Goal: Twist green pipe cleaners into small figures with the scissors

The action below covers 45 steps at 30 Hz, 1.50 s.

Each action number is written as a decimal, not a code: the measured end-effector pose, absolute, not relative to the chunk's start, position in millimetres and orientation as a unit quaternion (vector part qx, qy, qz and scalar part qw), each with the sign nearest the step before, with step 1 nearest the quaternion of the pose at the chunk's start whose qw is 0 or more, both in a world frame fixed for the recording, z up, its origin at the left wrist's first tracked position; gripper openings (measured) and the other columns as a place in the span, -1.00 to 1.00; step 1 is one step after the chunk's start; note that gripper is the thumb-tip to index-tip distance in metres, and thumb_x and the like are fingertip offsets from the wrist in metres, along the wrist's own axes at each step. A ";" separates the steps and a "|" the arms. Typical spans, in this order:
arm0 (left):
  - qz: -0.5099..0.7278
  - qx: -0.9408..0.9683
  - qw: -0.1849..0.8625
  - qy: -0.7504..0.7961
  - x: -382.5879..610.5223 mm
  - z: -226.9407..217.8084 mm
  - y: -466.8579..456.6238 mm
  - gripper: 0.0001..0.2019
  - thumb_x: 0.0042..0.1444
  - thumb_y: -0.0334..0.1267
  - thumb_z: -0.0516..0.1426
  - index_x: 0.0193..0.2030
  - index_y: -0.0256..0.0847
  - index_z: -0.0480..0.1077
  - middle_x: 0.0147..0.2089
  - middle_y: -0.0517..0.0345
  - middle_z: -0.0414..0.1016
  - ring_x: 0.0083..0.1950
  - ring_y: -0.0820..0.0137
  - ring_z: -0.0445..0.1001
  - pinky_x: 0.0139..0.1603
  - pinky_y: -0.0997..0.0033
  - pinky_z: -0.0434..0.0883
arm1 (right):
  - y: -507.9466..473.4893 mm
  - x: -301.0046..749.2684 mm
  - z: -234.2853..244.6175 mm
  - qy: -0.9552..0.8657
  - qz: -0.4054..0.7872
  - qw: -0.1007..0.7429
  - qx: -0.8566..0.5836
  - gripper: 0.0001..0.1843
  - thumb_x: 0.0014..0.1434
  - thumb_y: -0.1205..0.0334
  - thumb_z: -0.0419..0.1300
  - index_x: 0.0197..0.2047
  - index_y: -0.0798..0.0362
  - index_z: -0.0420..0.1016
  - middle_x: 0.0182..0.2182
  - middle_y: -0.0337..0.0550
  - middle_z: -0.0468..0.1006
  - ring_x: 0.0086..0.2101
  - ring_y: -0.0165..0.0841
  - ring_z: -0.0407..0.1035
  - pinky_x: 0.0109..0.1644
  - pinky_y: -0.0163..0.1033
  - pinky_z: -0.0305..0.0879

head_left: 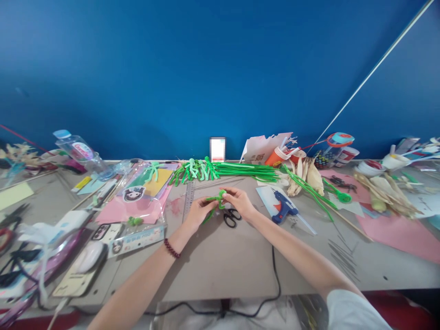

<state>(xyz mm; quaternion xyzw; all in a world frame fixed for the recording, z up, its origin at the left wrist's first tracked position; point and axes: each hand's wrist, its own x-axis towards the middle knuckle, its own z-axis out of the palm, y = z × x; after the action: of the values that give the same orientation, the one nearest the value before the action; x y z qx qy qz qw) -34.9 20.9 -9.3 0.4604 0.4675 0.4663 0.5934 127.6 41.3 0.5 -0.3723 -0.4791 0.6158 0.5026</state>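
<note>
Between my two hands, above the middle of the table, is a green pipe cleaner (222, 198) bent into a small looped shape. My left hand (200, 211) pinches its left part, where a green end hangs below the fingers. At the upper right of the shape, my right hand (239, 201) grips it between thumb and fingers. Black-handled scissors (230, 222) lie on the table just beneath my hands, their blades partly hidden. Behind them is a bundle of long green pipe cleaners (247, 170), with several twisted light and dark green pieces (195, 169) at its left end.
A blue glue gun (283, 206) lies to the right, its black cord running off the front edge. Dried corn husks (304, 176) and paper cups (277, 157) stand beyond it. Leftward are pink paper (113, 211), a phone (80, 275) and a plastic bottle (79, 151). A blue wall rises behind.
</note>
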 end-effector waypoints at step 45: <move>0.415 0.738 0.187 0.498 -44.1 -1.9 9.9 -0.80 0.11 -0.19 0.08 -0.23 -0.08 0.53 -0.22 0.13 0.59 -0.25 0.35 0.52 -0.21 0.43 0.37 | 41.8 128.0 -3.7 -0.401 0.640 0.500 -0.424 -0.62 -0.30 0.06 0.44 -0.47 0.12 0.47 -0.60 -0.27 0.50 -0.58 -0.46 0.37 -0.44 -0.33 0.36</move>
<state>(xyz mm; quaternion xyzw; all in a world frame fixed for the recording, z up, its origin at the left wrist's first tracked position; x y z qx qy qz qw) -44.1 9.9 -1.9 0.7377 0.4981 0.4155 0.1871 128.0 41.8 -3.7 -0.4241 -0.4009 0.6395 0.5004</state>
